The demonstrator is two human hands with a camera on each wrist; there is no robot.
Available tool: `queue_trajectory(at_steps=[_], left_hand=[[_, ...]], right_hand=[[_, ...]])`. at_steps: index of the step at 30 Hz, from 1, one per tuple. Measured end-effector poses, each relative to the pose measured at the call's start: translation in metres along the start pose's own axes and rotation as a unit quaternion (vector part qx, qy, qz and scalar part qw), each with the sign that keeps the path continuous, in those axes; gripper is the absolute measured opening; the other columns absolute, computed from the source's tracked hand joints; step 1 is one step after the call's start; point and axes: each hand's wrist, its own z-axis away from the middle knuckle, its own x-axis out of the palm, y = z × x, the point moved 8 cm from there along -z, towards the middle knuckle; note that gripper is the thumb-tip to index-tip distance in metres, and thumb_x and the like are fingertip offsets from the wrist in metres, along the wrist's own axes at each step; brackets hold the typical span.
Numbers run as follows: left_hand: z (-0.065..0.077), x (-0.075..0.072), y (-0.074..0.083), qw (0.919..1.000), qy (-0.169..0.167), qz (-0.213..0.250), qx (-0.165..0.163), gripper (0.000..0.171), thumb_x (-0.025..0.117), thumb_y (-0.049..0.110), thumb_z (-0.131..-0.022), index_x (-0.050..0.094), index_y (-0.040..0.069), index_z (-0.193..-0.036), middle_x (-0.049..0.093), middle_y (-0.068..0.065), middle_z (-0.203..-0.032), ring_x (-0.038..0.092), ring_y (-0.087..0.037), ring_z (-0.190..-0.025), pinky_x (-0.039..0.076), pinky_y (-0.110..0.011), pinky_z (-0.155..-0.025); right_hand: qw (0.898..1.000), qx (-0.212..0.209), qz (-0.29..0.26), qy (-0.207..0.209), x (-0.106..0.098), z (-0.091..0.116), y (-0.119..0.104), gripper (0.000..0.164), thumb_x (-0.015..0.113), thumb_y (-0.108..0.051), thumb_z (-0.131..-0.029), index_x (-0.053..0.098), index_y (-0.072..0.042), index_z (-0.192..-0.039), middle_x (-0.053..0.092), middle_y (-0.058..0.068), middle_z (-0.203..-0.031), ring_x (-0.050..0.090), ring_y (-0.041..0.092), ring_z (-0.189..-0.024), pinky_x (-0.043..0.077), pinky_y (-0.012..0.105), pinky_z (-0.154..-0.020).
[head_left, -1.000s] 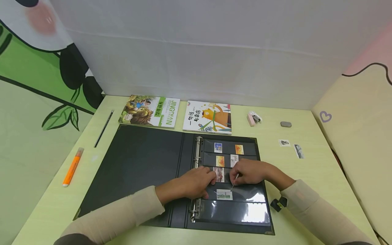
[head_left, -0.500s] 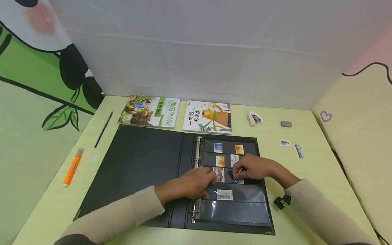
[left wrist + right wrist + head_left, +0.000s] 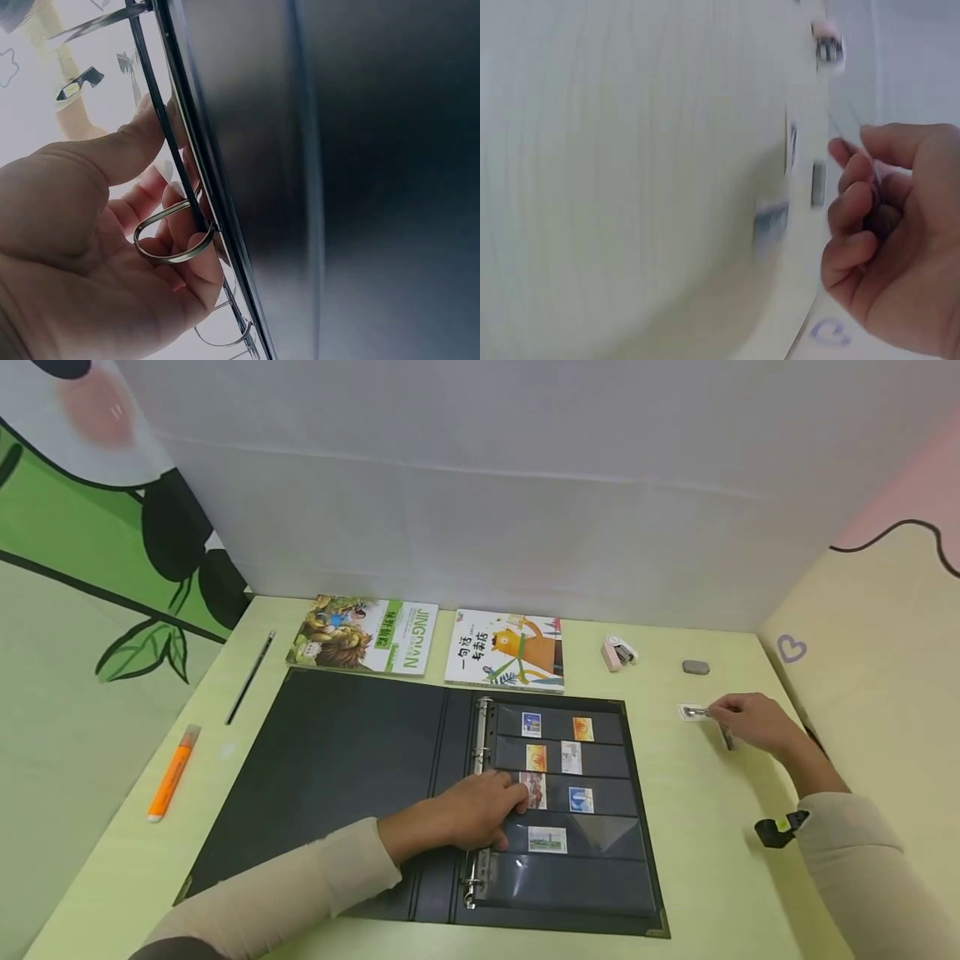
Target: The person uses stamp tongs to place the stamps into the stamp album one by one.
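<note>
My left hand (image 3: 472, 806) rests on the left edge of a black pocket page (image 3: 562, 885) in an open stamp album (image 3: 352, 777). In the left wrist view, its fingers lie beside the metal rings (image 3: 174, 259). Several stamps sit in the page's rows, including a blue stamp (image 3: 581, 799) and a green stamp (image 3: 547, 839). Far right, my right hand (image 3: 757, 722) pinches thin metal tweezers (image 3: 702, 712), whose tips overlap a small stamp (image 3: 686, 712) on the table. A second loose stamp (image 3: 727, 739) lies partly hidden under that hand.
Two picture books, one with a lion (image 3: 363, 635) and one with an orange animal (image 3: 504, 650), lie behind the album. A pink stapler (image 3: 617, 655) and grey eraser (image 3: 696, 667) lie back right. A pencil (image 3: 250, 678) and orange marker (image 3: 172, 777) lie left.
My right hand has moved with the tweezers from the album page to the loose stamps at the right. The blue stamp in the third row is now uncovered. My left hand has stayed put.
</note>
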Motion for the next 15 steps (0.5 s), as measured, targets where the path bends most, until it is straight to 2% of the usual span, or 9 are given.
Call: queue_trajectory(at_steps=[2,4,8,10,12,15], left_hand=[[0.001,0.001,0.000,1.0000,-0.003,0.001,-0.001,0.041,0.080,0.038,-0.075,0.054,0.026,-0.104,0.055,0.006,-0.101,0.049,-0.011,-0.091,0.044,-0.028,-0.080],[0.001,0.001,-0.001,1.0000,-0.004,0.001,-0.001,0.041,0.080,0.038,-0.075,0.053,0.026,-0.104,0.055,0.006,-0.101,0.048,-0.011,-0.091,0.044,-0.028,-0.080],[0.001,0.002,-0.002,1.0000,-0.002,-0.003,-0.002,0.042,0.080,0.038,-0.075,0.053,0.025,-0.104,0.056,0.006,-0.102,0.048,-0.011,-0.090,0.044,-0.028,-0.079],[0.000,0.002,-0.002,1.0000,-0.001,-0.005,-0.002,0.042,0.080,0.038,-0.075,0.053,0.025,-0.105,0.056,0.006,-0.102,0.048,-0.011,-0.091,0.044,-0.028,-0.079],[0.000,0.002,-0.002,1.0000,0.000,-0.007,-0.001,0.042,0.080,0.039,-0.075,0.053,0.026,-0.104,0.056,0.006,-0.102,0.049,-0.011,-0.091,0.044,-0.028,-0.080],[-0.001,0.003,-0.001,1.0000,0.000,-0.009,0.003,0.041,0.080,0.039,-0.075,0.053,0.026,-0.104,0.056,0.006,-0.102,0.049,-0.011,-0.091,0.044,-0.028,-0.080]], right_hand=[[0.999,0.034,-0.012,-0.013,0.001,0.002,0.020,0.047,0.037,-0.043,-0.102,0.061,-0.003,-0.109,0.060,0.010,-0.088,0.045,0.014,-0.069,0.037,0.031,-0.062],[0.998,0.051,-0.024,-0.023,0.003,0.003,0.030,0.046,0.037,-0.041,-0.102,0.061,-0.002,-0.102,0.057,0.008,-0.082,0.044,0.015,-0.067,0.036,0.032,-0.061],[0.997,0.071,-0.028,-0.020,0.004,0.000,0.037,0.045,0.039,-0.040,-0.101,0.058,-0.002,-0.087,0.049,0.001,-0.067,0.041,0.015,-0.060,0.035,0.032,-0.058],[0.997,0.078,-0.026,-0.009,0.004,-0.003,0.039,0.046,0.039,-0.041,-0.101,0.059,-0.002,-0.087,0.047,0.001,-0.065,0.040,0.016,-0.059,0.035,0.032,-0.056],[0.996,0.083,-0.027,0.004,0.005,-0.006,0.041,0.048,0.039,-0.042,-0.100,0.062,0.000,-0.096,0.055,0.008,-0.074,0.044,0.017,-0.063,0.036,0.031,-0.057],[0.995,0.092,-0.030,0.023,0.008,-0.010,0.045,0.052,0.039,-0.045,-0.099,0.061,0.000,-0.114,0.061,0.021,-0.102,0.052,0.023,-0.077,0.039,0.029,-0.060]])
